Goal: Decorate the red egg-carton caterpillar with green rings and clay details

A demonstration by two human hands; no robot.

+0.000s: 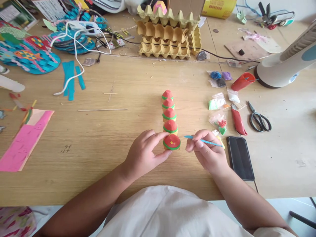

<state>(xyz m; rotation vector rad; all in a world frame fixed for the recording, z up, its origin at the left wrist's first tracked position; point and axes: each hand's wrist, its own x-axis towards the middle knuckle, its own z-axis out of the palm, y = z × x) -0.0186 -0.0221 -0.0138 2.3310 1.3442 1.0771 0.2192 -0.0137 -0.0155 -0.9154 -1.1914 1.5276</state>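
Note:
Several small red-topped pieces with green rims stand in a row at the middle of the table, running away from me. The nearest piece [171,142] has small yellow bits on its red top. My left hand [145,151] pinches this piece at its left side between thumb and fingers. To its right, my right hand [208,149] holds a thin blue tool [209,142], its flat tip pointing left, a little apart from the piece. Behind the nearest piece is another red one [170,126], close to my left fingertips.
Right of my right hand lie a black phone [240,158], scissors [259,118], a red cutter [238,121] and small bags of coloured clay [217,101]. Egg cartons [165,47] stand at the back. A thin stick [102,109] and pink card [26,141] lie left.

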